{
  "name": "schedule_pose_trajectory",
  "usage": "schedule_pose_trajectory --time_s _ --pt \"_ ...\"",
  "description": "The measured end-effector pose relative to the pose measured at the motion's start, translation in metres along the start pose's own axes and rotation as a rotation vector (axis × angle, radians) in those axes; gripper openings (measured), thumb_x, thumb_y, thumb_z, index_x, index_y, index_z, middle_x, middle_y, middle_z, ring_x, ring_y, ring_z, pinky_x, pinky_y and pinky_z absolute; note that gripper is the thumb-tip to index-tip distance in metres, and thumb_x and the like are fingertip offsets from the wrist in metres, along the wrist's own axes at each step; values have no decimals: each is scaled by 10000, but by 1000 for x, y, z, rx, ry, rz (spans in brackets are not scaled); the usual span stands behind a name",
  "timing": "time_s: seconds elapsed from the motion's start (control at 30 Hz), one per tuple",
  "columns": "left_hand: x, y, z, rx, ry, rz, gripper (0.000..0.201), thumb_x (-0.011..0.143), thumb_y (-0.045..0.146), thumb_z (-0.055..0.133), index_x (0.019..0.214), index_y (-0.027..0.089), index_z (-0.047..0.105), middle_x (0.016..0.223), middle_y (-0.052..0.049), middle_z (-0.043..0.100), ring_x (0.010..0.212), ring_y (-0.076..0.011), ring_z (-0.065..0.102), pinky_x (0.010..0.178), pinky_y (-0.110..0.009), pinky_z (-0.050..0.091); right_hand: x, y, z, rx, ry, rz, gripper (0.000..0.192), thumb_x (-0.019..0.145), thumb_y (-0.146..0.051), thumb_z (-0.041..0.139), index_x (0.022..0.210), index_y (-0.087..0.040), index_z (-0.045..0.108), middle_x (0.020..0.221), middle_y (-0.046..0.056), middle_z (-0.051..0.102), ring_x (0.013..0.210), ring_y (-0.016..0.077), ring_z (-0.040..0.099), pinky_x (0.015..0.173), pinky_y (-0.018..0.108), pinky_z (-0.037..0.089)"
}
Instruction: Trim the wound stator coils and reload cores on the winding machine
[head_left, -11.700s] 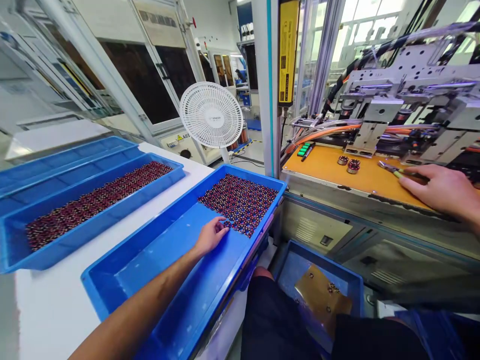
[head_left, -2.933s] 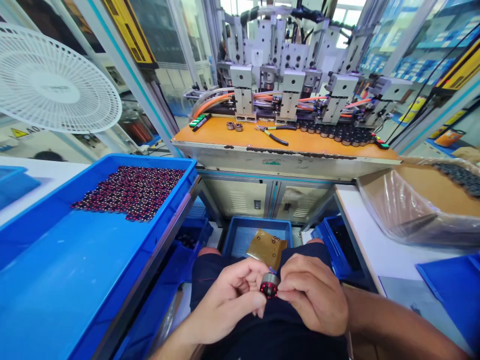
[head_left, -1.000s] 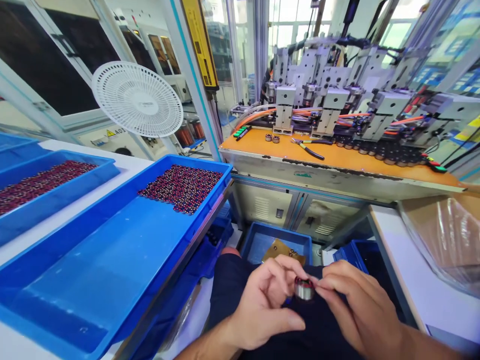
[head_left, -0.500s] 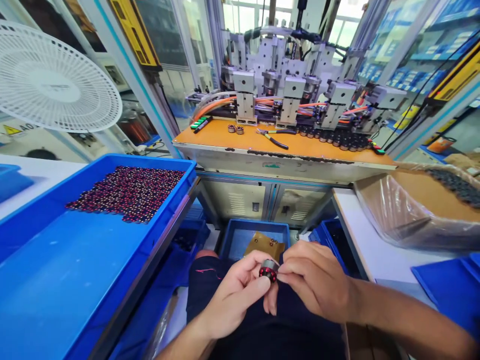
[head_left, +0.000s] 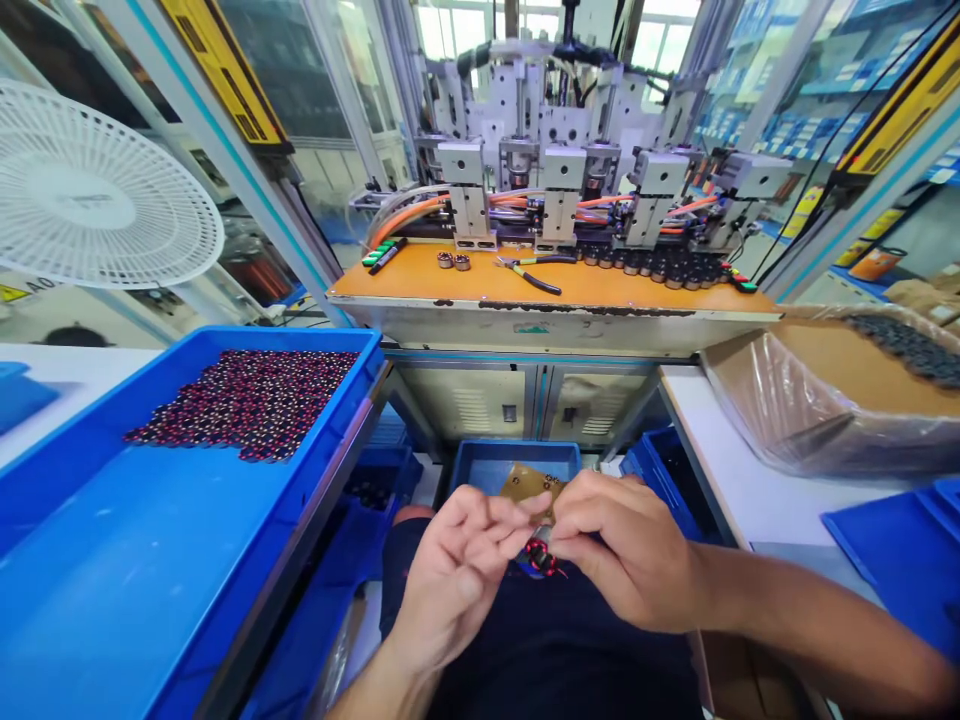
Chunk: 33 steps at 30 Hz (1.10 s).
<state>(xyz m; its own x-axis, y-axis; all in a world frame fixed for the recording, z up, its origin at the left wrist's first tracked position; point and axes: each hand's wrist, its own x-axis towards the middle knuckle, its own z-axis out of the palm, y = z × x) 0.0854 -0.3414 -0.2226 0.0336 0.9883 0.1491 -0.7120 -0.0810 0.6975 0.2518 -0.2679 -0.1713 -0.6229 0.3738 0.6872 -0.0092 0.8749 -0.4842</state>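
Above the lap, a small round motor stator (head_left: 541, 557) shows red windings on its face and thin wire ends at its lower edge. My right hand (head_left: 626, 545) is closed, thumb and fingertips pinched at the stator's upper right edge. Just left of it, my left hand (head_left: 461, 570) has its thumb apart and its fingers loosely stretched toward the stator. Left fingertips come close to the right ones; whether they touch the stator I cannot tell. Part of the stator's rim is hidden behind the fingers.
On the left, a blue tray (head_left: 187, 560) holds many red-wound parts (head_left: 255, 400). Ahead stands a winding machine (head_left: 555, 190) with an orange bench (head_left: 405, 285), bearing pliers (head_left: 536, 275) and dark parts. A blue bin (head_left: 465, 455) sits below; a plastic-lined box (head_left: 810, 420) is at right.
My left hand has let go of the stator, its thumb and fingers opening away to the left. The stator now sits at my right fingertips, tilted differently. The view has shifted slightly.
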Motion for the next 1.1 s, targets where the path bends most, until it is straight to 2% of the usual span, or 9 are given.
schedule_pose_trajectory --time_s 0.1,0.2,0.37,0.5,0.63,0.77,0.87,0.97,1.1 --pt "4 -5 0 33 -106 -213 482 832 612 615 937 144 658 841 -81 699 802 -201 685 762 -311 514 2 1 -2 -15 -12 -48 181 1009 -178 448 879 -162 574 732 6 635 706 101 583 667 215 463" --pt "4 -9 -2 68 -170 -264 425 898 543 571 869 124 631 665 -50 665 620 -148 637 608 -249 464 1 2 -2 -41 -24 -64 188 1007 -179 456 869 -151 581 736 11 633 685 92 564 666 206 462" --pt "-2 -9 -2 174 -43 -63 170 898 286 662 1029 204 591 779 -5 693 686 -143 690 636 -246 515 -3 3 -1 -68 48 -18 134 979 -139 492 888 -156 589 738 10 640 690 100 570 664 209 483" --pt "0 -6 6 237 44 115 166 811 198 752 868 204 597 976 -9 676 741 -134 709 690 -260 554 -5 3 3 -86 109 57 128 957 -129 514 871 -166 601 741 11 635 670 102 581 638 215 493" --pt "2 -5 10 328 139 256 207 763 113 780 769 199 592 903 1 711 730 -102 684 679 -207 561 -6 -2 9 -59 148 112 128 943 -123 534 848 -168 607 722 7 620 655 104 572 618 222 477" --pt "2 -4 5 412 185 314 254 745 90 788 925 248 703 942 -11 726 872 -152 725 769 -246 595 -7 -12 16 83 201 305 135 910 -125 580 784 -166 608 711 0 614 659 100 572 635 221 469" --pt "0 -4 0 448 177 289 247 748 94 787 928 258 751 1079 -35 721 948 -185 738 851 -291 594 -8 -17 20 306 130 536 161 899 -180 594 740 -163 599 700 -6 600 655 96 554 621 209 459" --pt "-1 -5 -4 397 149 249 224 745 98 793 895 262 762 1089 -37 733 947 -196 746 853 -303 596 -9 -17 21 575 39 735 203 881 -291 630 738 -155 581 682 -13 569 615 87 519 571 199 445" --pt "-4 -5 -6 349 117 268 232 736 123 811 906 274 764 1049 -26 770 1053 -220 722 919 -328 574 -11 -12 24 837 -2 879 289 823 -367 722 783 -150 537 662 -40 534 557 60 499 526 175 436"
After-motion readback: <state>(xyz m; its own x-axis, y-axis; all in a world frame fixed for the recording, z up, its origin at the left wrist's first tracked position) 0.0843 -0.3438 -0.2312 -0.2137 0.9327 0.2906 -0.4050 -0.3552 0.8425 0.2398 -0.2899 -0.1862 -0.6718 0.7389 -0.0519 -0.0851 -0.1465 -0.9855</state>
